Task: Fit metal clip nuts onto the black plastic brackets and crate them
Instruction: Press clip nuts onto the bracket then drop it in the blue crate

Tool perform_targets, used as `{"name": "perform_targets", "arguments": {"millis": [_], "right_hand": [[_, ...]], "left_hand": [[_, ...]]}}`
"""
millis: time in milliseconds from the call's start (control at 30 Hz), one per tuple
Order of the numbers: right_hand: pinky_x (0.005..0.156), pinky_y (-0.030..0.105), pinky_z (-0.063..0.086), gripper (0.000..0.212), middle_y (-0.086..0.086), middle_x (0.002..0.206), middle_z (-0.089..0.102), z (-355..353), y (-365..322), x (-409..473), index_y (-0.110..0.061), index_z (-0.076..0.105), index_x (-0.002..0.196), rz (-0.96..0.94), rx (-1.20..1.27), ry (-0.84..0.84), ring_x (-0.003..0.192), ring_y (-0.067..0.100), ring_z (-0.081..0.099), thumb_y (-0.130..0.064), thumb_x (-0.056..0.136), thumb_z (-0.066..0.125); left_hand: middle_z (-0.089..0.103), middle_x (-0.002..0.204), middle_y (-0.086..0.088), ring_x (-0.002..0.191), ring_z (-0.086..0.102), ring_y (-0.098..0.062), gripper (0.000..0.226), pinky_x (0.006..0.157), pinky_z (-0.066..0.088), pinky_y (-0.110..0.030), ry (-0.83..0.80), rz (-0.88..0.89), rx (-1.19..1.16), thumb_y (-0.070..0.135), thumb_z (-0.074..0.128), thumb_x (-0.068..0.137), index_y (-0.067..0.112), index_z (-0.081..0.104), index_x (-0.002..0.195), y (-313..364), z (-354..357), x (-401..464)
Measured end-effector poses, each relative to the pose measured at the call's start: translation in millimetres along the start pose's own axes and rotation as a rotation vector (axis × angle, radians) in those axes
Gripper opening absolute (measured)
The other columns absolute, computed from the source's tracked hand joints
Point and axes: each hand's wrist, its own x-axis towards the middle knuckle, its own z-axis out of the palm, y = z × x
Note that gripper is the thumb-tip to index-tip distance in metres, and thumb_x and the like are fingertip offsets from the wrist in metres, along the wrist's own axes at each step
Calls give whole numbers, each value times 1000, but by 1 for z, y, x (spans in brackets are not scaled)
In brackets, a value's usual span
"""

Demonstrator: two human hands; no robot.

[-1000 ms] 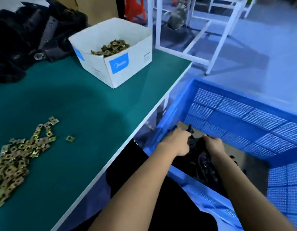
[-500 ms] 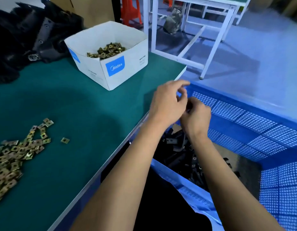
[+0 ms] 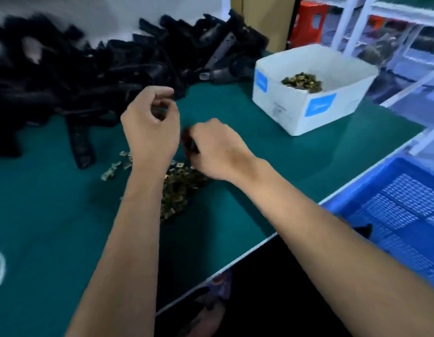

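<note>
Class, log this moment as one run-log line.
left hand: curled, contents unclear | right hand: grips dark part | clip nuts: loose on table | crate: at right

We see brassy, shiny metal clip nuts (image 3: 179, 188) on a matt green surface (image 3: 272, 171). Upper left, matt black plastic brackets (image 3: 101, 69); the white box (image 3: 306, 93) looks like cardboard.
</note>
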Motion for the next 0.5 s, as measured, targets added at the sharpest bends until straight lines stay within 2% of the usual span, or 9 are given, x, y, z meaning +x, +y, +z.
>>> {"name": "perform_targets", "arguments": {"millis": [67,133,233,300,367,433,500], "right_hand": [[66,36,47,23,8,89,66,22,-34,13,-20,65,94,-118,28,-125,88,37,66,-42,92,63],[73,40,50,46,7,105,66,41,-68,25,-21,66,106,-227,9,-194,96,34,64,-64,92,59],[77,40,48,69,3,109,60,57,-108,42,-23,60,120,-314,-28,-288,95,28,58,-78,80,65],[75,39,48,63,-2,102,60,63,-125,52,-24,59,115,-374,-10,-358,90,23,56,-71,76,75],[68,34,47,42,-10,89,62,68,-136,61,-27,63,104,-421,84,-449,83,16,60,-55,79,82],[59,25,40,23,-13,77,64,71,-139,65,-28,67,91,-455,151,-509,72,5,60,-42,83,84],[56,18,39,16,-11,71,66,74,-137,66,-26,69,86,-472,220,-525,63,0,60,-34,85,83]], "left_hand": [[71,107,2,99,66,-15,27,94,52,-30,78,-25,229,18,60,90,21,72,113,-41,-50,6],[67,121,-6,114,60,-29,35,106,43,-34,170,-107,477,25,57,89,18,72,120,-83,-104,8],[53,138,-13,130,44,-38,44,113,28,-31,239,-231,654,29,61,90,18,66,132,-130,-165,0],[44,150,-16,139,35,-40,51,115,25,-31,216,-277,705,30,64,91,18,61,141,-151,-187,-1],[35,158,-17,144,30,-41,57,120,21,-34,169,-319,708,31,63,94,18,53,148,-165,-198,5],[31,161,-19,147,28,-41,60,122,17,-36,77,-250,670,28,62,96,16,47,153,-168,-192,11],[27,164,-18,149,26,-38,60,123,17,-35,-76,-111,612,23,61,97,19,44,155,-164,-176,12]]}}
